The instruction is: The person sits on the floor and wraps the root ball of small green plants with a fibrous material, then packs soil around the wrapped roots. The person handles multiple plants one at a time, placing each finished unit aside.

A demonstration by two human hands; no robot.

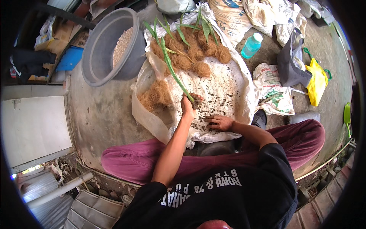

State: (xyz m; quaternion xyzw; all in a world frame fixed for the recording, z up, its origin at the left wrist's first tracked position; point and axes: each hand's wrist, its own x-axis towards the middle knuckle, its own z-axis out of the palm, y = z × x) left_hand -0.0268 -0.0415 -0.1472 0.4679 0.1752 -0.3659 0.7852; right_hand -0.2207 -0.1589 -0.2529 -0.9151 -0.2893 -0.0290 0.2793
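Observation:
In my left hand (pixel 188 106) is a dark clump of soil (pixel 196 102) at the base of a plant with one long green leaf (pixel 168 61). The leaf slants up and away to the left. My right hand (pixel 220 122) rests low on the white woven sack (pixel 226 75), its fingers among scattered dark crumbs of soil (pixel 213 100); whether it pinches any is too small to tell. Beyond both hands, several balls wrapped in brown fibre (pixel 196 53) sit together, with green leaves rising from among them. Loose brown fibre (pixel 155 96) lies in a clear plastic bag (pixel 151 123) left of my left hand.
A large grey tub (pixel 111 45) with pale granular material (pixel 123 47) stands tilted at the far left. To the right are a turquoise bottle (pixel 251 45), a printed plastic bag (pixel 273 88), a grey bag (pixel 293 60) and a yellow bag (pixel 316 81). Filled sacks (pixel 231 20) stand behind.

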